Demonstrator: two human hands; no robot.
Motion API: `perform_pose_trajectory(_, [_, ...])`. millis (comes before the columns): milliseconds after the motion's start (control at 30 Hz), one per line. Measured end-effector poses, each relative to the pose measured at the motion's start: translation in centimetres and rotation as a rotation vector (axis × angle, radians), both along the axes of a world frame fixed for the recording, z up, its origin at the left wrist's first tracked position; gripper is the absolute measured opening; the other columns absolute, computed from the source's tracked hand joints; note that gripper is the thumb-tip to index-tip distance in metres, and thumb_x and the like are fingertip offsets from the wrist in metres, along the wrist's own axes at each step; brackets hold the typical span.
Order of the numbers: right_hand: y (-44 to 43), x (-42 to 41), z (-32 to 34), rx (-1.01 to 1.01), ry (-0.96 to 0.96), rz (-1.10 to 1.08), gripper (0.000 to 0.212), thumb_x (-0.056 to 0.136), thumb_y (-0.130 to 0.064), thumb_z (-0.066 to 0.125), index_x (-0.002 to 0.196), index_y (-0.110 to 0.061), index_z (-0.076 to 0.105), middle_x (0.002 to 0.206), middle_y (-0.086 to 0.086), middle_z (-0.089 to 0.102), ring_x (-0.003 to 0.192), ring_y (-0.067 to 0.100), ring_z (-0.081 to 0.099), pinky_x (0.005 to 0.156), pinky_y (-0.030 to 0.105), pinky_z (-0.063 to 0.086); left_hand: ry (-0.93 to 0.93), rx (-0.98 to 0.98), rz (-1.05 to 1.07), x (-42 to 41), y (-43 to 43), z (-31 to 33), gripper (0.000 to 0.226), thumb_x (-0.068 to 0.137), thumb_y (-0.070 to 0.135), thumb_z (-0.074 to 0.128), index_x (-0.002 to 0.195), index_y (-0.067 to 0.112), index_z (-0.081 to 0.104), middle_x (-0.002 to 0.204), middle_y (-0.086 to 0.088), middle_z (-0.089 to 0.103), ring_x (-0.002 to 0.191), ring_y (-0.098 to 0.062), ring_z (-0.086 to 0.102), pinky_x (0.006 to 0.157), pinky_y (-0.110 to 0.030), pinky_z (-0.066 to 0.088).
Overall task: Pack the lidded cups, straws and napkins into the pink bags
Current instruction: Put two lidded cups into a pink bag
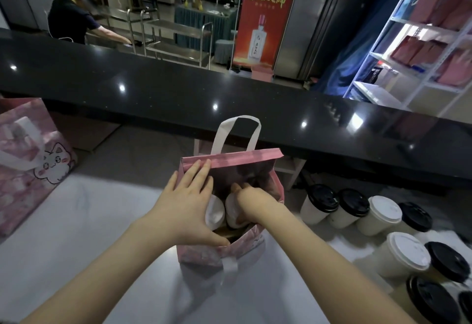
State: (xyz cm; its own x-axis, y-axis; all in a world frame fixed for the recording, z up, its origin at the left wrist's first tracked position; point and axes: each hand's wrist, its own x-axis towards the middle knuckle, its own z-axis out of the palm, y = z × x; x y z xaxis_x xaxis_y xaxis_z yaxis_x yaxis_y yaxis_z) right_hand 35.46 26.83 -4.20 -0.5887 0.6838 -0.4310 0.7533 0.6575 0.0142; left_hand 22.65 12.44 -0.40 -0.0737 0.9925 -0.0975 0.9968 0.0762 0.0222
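— Where does the bag sit?

— The pink fabric bag (pixel 245 161) stands upright near the middle of the white table (pixel 76 234). Its mouth is open and its white loop handle (pixel 224 134) is raised on the far side.

— And the left hand?

— The left hand (pixel 186 203) is spread flat across the mouth. Its straight fingers (pixel 201 170) lie on the far rim and its thumb (pixel 217 240) presses the near rim — nothing is curled round anything.

— The right hand?

— The right hand (pixel 251 202) is down inside the bag, on the right side. Its fingertips are lost behind the knuckles and in the bag's shadow, so I cannot tell whether it grips something or only rests there.

— What is inside?

— Two pale paper cups with white lids, side by side. The left cup (pixel 215 212) is just under the left palm, and the right cup (pixel 232 215) touches the right hand.

— Any cups outside?

— Yes, a cluster of tall pale paper cups stands on the table to the bag's right. Some are black-lidded cups (pixel 319 203) and some are white-lidded cups (pixel 406 252), all upright and close together.

— Anything else?

— A second pink bag printed with a white cartoon cat (pixel 30 170) sits at the table's left edge, well apart from the first. A glossy black counter (pixel 178 94) runs behind the table. Beyond it on the right, a white metal shelf (pixel 424 27) holds folded pink bags.
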Motion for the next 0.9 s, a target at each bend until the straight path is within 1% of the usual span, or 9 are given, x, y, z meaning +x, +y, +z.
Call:
perform_pose_trajectory(167, [0.7, -0.6, -0.1, -0.007, -0.016, -0.027, 0.086, 0.079, -0.029, 0.075, 0.146, -0.020, 0.022, 0.142, 0.015, 0.040, 0.120, 0.037, 0.051, 0.096, 0.045, 0.048, -0.040, 0.003, -0.019, -1.0, 0.8, -0.2, 0.130, 0.057, 0.095, 0.033, 0.154, 0.017, -0.005, 0.157, -0.004, -0.030, 0.141, -0.019, -0.034, 0.117, -0.045, -0.009])
perform_pose_trajectory(333, [0.3, 0.5, 1.3, 0.063, 0.094, 0.012, 0.068, 0.082, -0.040, 0.069, 0.139, -0.021, 0.037, 0.135, 0.008, 0.049, 0.115, 0.030, 0.055, 0.093, 0.044, 0.050, -0.192, 0.030, -0.025, -2.2, 1.3, -0.2, 0.129, 0.051, 0.102, 0.017, 0.155, 0.026, 0.002, 0.156, 0.000, -0.031, 0.136, -0.014, -0.039, 0.113, -0.038, -0.012])
perform_pose_trajectory(433, [-0.3, 2.4, 3.9, 0.133, 0.209, 0.030, 0.049, 0.090, -0.045, 0.057, 0.132, -0.022, 0.047, 0.129, 0.002, 0.050, 0.110, 0.023, 0.056, 0.091, 0.040, 0.049, -0.268, 0.025, -0.047, -3.2, 1.2, 0.1, 0.134, 0.041, 0.106, 0.024, 0.153, 0.033, 0.012, 0.157, 0.002, -0.030, 0.136, -0.012, -0.039, 0.115, -0.039, -0.008])
perform_pose_trajectory(533, [-1.3, 5.3, 6.3, 0.212, 0.290, 0.066, 0.035, 0.095, -0.050, 0.046, 0.112, -0.023, 0.061, 0.112, -0.004, 0.057, 0.099, 0.016, 0.057, 0.086, 0.037, 0.050, -0.273, 0.005, -0.070, -3.9, 1.1, 0.2, 0.134, 0.034, 0.105, 0.032, 0.150, 0.039, 0.020, 0.157, 0.004, -0.030, 0.139, -0.013, -0.037, 0.118, -0.043, -0.002])
perform_pose_trajectory(600, [-2.0, 7.3, 7.3, 0.257, 0.321, 0.084, 0.042, 0.096, -0.054, 0.037, 0.105, -0.024, 0.065, 0.104, -0.007, 0.060, 0.094, 0.012, 0.056, 0.086, 0.033, 0.048, -0.272, 0.002, -0.083, -4.2, 1.2, 0.2, 0.124, 0.040, 0.101, 0.041, 0.148, 0.042, 0.025, 0.157, 0.005, -0.028, 0.140, -0.014, -0.035, 0.118, -0.045, 0.001])
perform_pose_trajectory(700, [-2.7, 10.2, 7.4, 0.368, 0.317, 0.162, 0.048, 0.093, -0.059, 0.034, 0.106, -0.027, 0.066, 0.107, -0.009, 0.063, 0.103, 0.011, 0.054, 0.102, 0.030, 0.035, -0.245, 0.043, -0.094, -4.5, 1.5, 0.0, 0.100, 0.060, 0.088, 0.051, 0.146, 0.043, 0.028, 0.160, 0.002, -0.020, 0.143, -0.015, -0.028, 0.118, -0.044, 0.005])
perform_pose_trajectory(733, [-2.7, 11.1, 7.1, 0.405, 0.316, 0.165, 0.041, 0.092, -0.056, 0.042, 0.108, -0.027, 0.065, 0.111, -0.008, 0.063, 0.109, 0.012, 0.053, 0.109, 0.032, 0.029, -0.243, 0.066, -0.092, -4.5, 1.6, -0.1, 0.093, 0.065, 0.085, 0.051, 0.146, 0.043, 0.029, 0.161, 0.001, -0.016, 0.144, -0.015, -0.025, 0.119, -0.044, 0.006])
perform_pose_trajectory(800, [-2.4, 12.2, 6.2, 0.508, 0.335, 0.167, 0.026, 0.087, -0.035, 0.062, 0.108, -0.021, 0.066, 0.112, -0.003, 0.065, 0.114, 0.018, 0.056, 0.113, 0.038, 0.026, -0.262, 0.107, -0.075, -4.1, 1.9, 0.0, 0.083, 0.073, 0.078, 0.052, 0.145, 0.041, 0.032, 0.162, 0.000, -0.009, 0.147, -0.017, -0.018, 0.119, -0.044, 0.008])
perform_pose_trajectory(900, [-1.5, 12.6, 5.2, 0.648, 0.317, 0.133, 0.019, 0.080, -0.008, 0.067, 0.097, -0.015, 0.067, 0.101, 0.002, 0.069, 0.105, 0.024, 0.062, 0.113, 0.043, 0.031, -0.287, 0.160, -0.043, -3.1, 2.7, 0.1, 0.076, 0.078, 0.071, 0.054, 0.144, 0.038, 0.036, 0.163, -0.002, -0.001, 0.149, -0.019, -0.011, 0.121, -0.045, 0.011])
